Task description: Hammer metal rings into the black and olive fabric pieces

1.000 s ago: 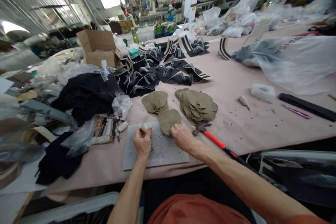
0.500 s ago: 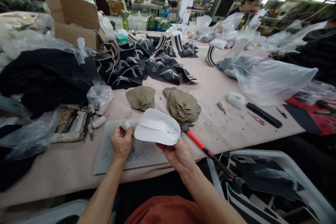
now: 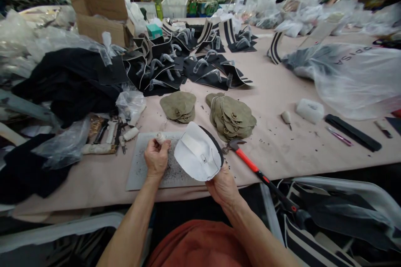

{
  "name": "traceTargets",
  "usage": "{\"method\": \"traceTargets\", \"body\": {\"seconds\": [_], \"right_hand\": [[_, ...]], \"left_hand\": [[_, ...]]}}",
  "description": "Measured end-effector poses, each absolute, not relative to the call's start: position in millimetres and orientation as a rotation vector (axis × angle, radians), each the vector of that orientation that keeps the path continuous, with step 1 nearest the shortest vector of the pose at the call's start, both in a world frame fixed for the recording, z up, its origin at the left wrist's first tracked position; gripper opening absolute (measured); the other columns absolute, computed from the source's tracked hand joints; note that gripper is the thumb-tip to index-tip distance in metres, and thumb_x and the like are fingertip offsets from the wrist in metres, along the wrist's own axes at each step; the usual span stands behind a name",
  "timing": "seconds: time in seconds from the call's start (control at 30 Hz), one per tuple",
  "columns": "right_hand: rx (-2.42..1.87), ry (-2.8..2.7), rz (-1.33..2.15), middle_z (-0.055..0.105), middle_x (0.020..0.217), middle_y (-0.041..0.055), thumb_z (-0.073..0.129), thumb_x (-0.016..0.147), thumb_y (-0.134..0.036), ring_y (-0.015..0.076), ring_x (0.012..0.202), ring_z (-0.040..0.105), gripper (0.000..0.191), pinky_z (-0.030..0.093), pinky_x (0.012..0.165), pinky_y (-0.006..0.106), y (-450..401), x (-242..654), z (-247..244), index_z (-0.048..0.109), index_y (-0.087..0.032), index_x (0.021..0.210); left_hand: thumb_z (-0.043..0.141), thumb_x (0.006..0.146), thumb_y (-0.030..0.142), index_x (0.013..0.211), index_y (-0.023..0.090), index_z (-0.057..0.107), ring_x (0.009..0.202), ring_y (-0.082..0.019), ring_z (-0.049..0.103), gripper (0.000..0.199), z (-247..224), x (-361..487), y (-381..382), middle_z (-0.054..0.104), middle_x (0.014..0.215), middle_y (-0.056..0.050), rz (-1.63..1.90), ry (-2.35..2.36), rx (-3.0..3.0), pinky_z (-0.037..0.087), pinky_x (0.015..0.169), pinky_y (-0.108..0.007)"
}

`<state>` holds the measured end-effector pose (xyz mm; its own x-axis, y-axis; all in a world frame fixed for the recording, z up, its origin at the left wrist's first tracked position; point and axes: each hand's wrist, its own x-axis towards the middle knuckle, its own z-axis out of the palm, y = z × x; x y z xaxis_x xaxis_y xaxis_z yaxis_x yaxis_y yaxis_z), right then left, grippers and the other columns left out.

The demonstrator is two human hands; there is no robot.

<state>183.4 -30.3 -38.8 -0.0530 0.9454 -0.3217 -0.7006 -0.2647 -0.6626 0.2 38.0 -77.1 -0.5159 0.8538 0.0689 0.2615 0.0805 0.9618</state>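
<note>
My right hand (image 3: pixel 223 185) grips the near edge of a flap piece (image 3: pixel 196 152), rounded and white on the face turned to me. A dark rim shows along its right side, and a small slot with a bit of metal sits low on it. In my left hand (image 3: pixel 156 156) is a small tool with a white-wrapped handle (image 3: pixel 160 137), pinched upright; its lower end is hidden by my fingers. Both hands hover over a grey board (image 3: pixel 138 175) strewn with dark crumbs. Just beyond lie two stacks of olive flaps, one left (image 3: pixel 178 105) and one right (image 3: pixel 233 112), with metal rings.
A red-handled hammer (image 3: pixel 247 160) lies right of the board, over the table edge. Farther right are a white-handled awl (image 3: pixel 286 117), a white block (image 3: pixel 310 110) and a pink pen-like tool (image 3: pixel 340 137). Black striped pieces (image 3: pixel 203 71) fill the back. A bin (image 3: pixel 347 181) stands lower right.
The flap piece has turned in my right hand, so its dark edge now shows on the right. My left hand keeps the white-handled tool. The view has tipped down and shifted.
</note>
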Motion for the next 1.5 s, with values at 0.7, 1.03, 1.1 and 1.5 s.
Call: {"method": "traceTargets", "body": {"seconds": [0.7, 1.03, 1.1, 1.5], "right_hand": [[-1.509, -2.411, -0.06, 0.065, 0.112, 0.0218, 0.046, 0.089, -0.015, 0.0322, 0.112, 0.054, 0.024, 0.036, 0.099, 0.047, 220.5, 160.7, 69.7, 0.069, -0.01, 0.096], [-1.633, -2.676, 0.118, 0.064, 0.119, 0.0231, 0.044, 0.093, -0.019, 0.0305, 0.111, 0.058, 0.032, 0.034, 0.103, 0.051, 195.2, 111.1, -33.9, 0.061, -0.007, 0.118], [-1.672, -2.638, 0.109, 0.063, 0.122, 0.0192, 0.049, 0.093, -0.027, 0.0289, 0.114, 0.057, 0.031, 0.036, 0.102, 0.046, 190.3, 127.8, -27.0, 0.061, -0.011, 0.118], [-1.962, -2.06, 0.369, 0.066, 0.126, 0.0155, 0.056, 0.081, -0.012, 0.0235, 0.117, 0.06, 0.042, 0.044, 0.105, 0.035, 148.7, 352.8, -33.8, 0.065, -0.01, 0.122]], "left_hand": [[0.071, 0.075, 0.054, 0.082, 0.02, 0.059, 0.066, -0.023, 0.072, 0.037, -78.1, -3.9, 32.7, 0.071, 0.069, -0.005, 1.475, 1.733, 1.062, 0.058, 0.062, -0.03], [0.069, 0.076, 0.053, 0.087, 0.019, 0.063, 0.068, -0.025, 0.073, 0.036, -80.1, -5.9, 33.7, 0.074, 0.073, -0.007, 1.437, 1.756, 1.059, 0.059, 0.063, -0.032], [0.07, 0.073, 0.055, 0.088, 0.02, 0.064, 0.069, -0.027, 0.073, 0.039, -82.5, -8.5, 34.7, 0.075, 0.074, -0.007, 1.411, 1.795, 1.053, 0.059, 0.065, -0.034], [0.067, 0.069, 0.065, 0.09, 0.02, 0.067, 0.077, -0.031, 0.074, 0.05, -93.5, -20.7, 48.9, 0.076, 0.075, -0.007, 1.227, 1.996, 1.161, 0.055, 0.068, -0.037]]}}
